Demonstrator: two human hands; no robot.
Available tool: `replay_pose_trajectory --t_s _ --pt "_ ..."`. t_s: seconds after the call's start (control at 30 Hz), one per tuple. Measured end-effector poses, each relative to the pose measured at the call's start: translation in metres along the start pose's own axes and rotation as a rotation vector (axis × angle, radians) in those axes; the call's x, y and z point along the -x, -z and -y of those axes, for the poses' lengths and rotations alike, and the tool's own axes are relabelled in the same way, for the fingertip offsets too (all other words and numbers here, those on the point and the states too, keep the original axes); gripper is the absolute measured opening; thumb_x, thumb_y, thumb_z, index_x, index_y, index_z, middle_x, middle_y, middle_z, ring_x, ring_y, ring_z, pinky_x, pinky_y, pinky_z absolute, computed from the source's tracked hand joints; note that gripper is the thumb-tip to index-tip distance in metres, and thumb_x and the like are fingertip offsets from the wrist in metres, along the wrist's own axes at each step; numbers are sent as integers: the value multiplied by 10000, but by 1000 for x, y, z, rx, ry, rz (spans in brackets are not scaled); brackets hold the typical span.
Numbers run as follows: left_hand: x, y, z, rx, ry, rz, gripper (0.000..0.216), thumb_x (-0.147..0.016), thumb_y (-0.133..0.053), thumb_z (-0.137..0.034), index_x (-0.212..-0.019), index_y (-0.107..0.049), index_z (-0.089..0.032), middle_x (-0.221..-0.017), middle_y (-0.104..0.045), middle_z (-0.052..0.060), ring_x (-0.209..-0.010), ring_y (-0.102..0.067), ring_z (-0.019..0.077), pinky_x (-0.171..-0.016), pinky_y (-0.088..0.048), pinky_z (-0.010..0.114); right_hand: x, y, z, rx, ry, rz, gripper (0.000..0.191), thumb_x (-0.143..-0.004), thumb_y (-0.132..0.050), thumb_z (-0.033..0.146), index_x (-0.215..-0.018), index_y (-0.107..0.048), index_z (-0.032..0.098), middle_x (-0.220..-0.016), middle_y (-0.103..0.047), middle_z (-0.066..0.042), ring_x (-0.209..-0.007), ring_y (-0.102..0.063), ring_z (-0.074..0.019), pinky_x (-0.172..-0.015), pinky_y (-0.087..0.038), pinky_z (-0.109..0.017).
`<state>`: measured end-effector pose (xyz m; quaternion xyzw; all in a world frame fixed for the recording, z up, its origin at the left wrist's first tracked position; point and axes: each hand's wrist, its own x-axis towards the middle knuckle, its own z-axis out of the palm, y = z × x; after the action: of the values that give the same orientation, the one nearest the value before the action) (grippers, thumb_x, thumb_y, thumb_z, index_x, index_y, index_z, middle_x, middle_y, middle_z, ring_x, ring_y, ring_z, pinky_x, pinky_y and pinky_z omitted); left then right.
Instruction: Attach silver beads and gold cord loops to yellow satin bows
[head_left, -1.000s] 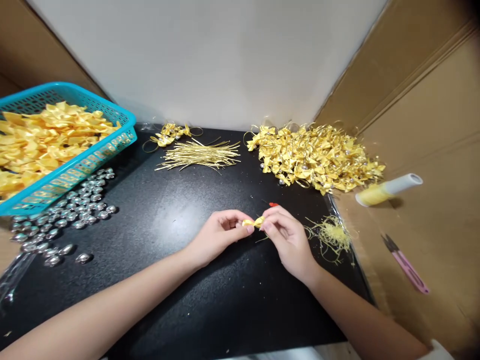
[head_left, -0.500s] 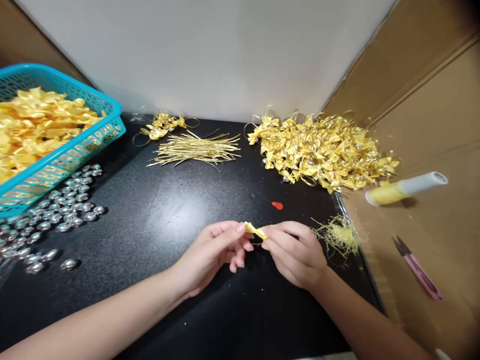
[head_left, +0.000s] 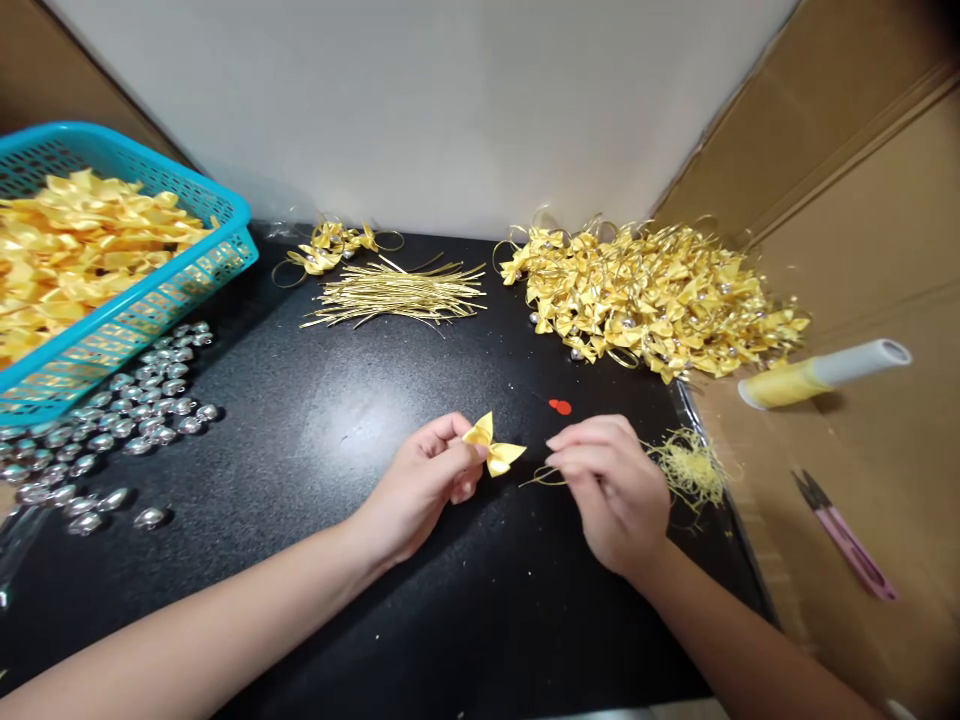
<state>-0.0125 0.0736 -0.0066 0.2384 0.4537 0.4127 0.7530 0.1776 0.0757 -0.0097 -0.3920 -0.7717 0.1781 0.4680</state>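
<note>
My left hand [head_left: 424, 480] pinches a small yellow ribbon bow [head_left: 491, 449] just above the black tabletop [head_left: 315, 430]. A short way to its right, my right hand [head_left: 611, 485] has its fingers curled together on a thin gold thread [head_left: 541, 477] that trails toward the bow. Neither hand touches anything else.
A turquoise basket [head_left: 142, 310] of yellow ribbon pieces stands at the far left, with silver beads [head_left: 120, 420] scattered in front. Gold wire strands [head_left: 397, 295] lie at the back centre, finished bows [head_left: 652, 300] pile at back right. Thread scraps [head_left: 694, 470], a spool [head_left: 817, 372] and pink snips [head_left: 844, 545] lie at the right.
The hands have drawn apart. The bow, earlier pinched between both hands, now stays in the left hand alone and shows fully spread; the right hand has pulled back with the thread.
</note>
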Motion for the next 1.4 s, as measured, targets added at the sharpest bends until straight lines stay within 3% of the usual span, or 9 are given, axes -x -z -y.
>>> replay_pose_trajectory --t_s 0.13,0.3,0.43,0.53,0.8,1.07,1.4 --pt "-2 4 4 -36 -19 60 332 -682 -741 -244 -737 -419 -184 -498 -473 -88 -399 -352 20 -392 -271 118 3 -6 -2 -291 -291 84 168 -924 -531 157 -795 -628 203 -738 -631 -6 -698 -601 -125 -651 -481 -268" --pt "-2 8 12 -98 -204 148 359 -811 -668 -216 -896 -321 -256 -644 -528 -94 -454 -440 55 -376 -354 119 8 -13 -2 -383 -361 162 175 -935 -531 189 -786 -622 185 -689 -600 12 -624 -564 -95 -611 -462 -231" --pt "3 9 17 -243 -408 241 226 -883 -605 -199 -912 -383 -230 -739 -537 -48 -605 -533 62 -510 -447 140 11 -14 -3 -399 -402 156 180 -940 -527 200 -784 -618 186 -687 -591 17 -631 -562 -88 -615 -460 -221" --pt "6 9 19 -291 -474 232 163 -882 -607 -175 -895 -448 -209 -748 -552 -30 -636 -569 68 -561 -484 157 12 -13 -5 -418 -420 164 182 -941 -527 210 -782 -614 187 -686 -589 20 -625 -558 -84 -613 -457 -218" --pt "4 11 13 -391 -421 233 42 -824 -666 -152 -804 -699 -169 -769 -690 24 -682 -632 79 -634 -519 157 11 -10 -3 -391 -433 160 194 -935 -526 213 -760 -605 183 -665 -583 24 -610 -554 -84 -611 -448 -217" --pt "2 11 14 -274 -261 75 55 -719 -783 -153 -740 -739 -178 -761 -734 16 -667 -650 68 -620 -515 125 6 -8 -1 -284 -330 237 190 -904 -553 162 -722 -606 168 -649 -578 22 -594 -531 -76 -591 -414 -200" --pt "3 15 18 15 -156 306 262 -757 -757 -111 -957 -760 -280 -732 -724 -1 -635 -647 57 -602 -539 133 5 -6 -3 -296 -232 279 195 -904 -549 129 -722 -606 167 -658 -581 10 -619 -536 -87 -607 -428 -205"
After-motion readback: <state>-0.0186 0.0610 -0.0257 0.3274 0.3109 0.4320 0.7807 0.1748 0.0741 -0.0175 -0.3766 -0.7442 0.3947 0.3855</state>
